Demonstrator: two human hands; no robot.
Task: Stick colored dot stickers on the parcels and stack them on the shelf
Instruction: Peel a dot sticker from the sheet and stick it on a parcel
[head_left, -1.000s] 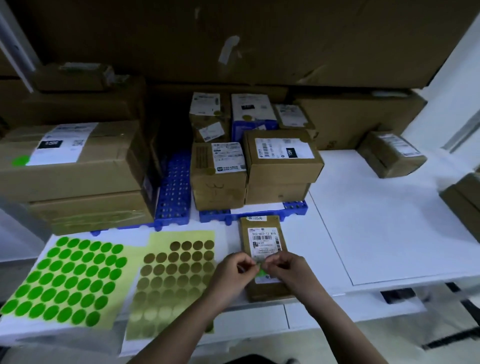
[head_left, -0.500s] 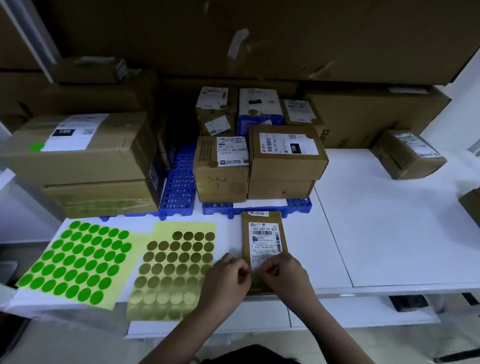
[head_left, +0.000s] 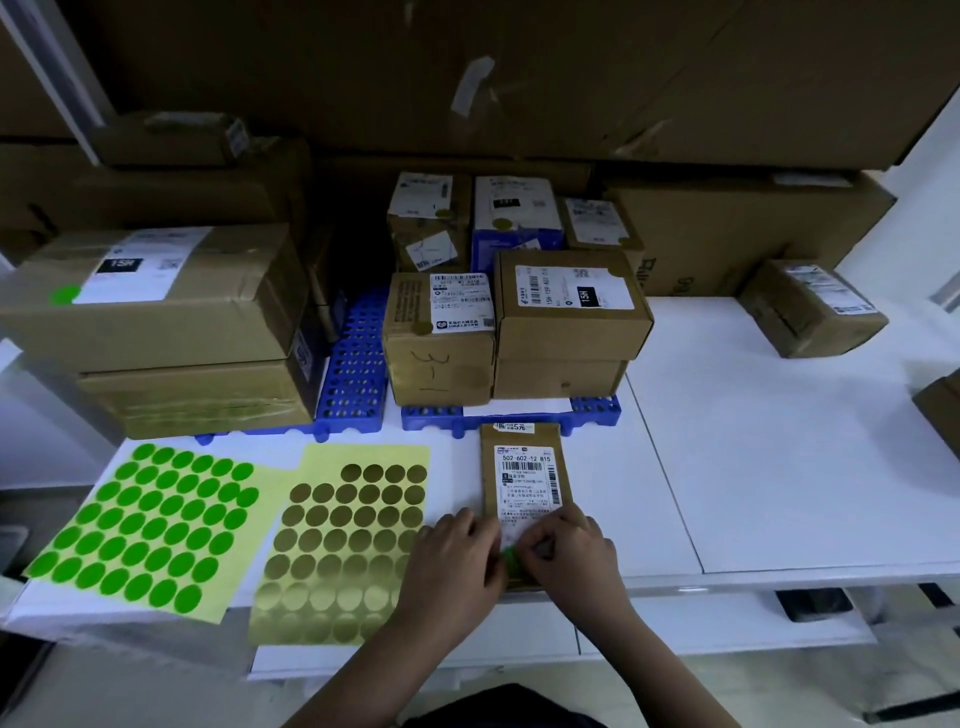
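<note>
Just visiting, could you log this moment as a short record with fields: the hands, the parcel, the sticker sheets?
parcel: flat brown parcel lying on the white table, label up
left hand: pinching a green dot sticker at the parcel's near end
right hand: pinching the same sticker
sticker sheets: green sheet and gold sheet left of the parcel
background: stacked boxes on blue trays

Single head-worn view, wide-angle, looking forward and down from above the near edge of the white table (head_left: 779, 441). Close range: forearms enter from the bottom edge. Beyond the table's far edge, stacked brown cardboard boxes (head_left: 156, 312) fill the upper frame. Edges bow outward. No second view.
</note>
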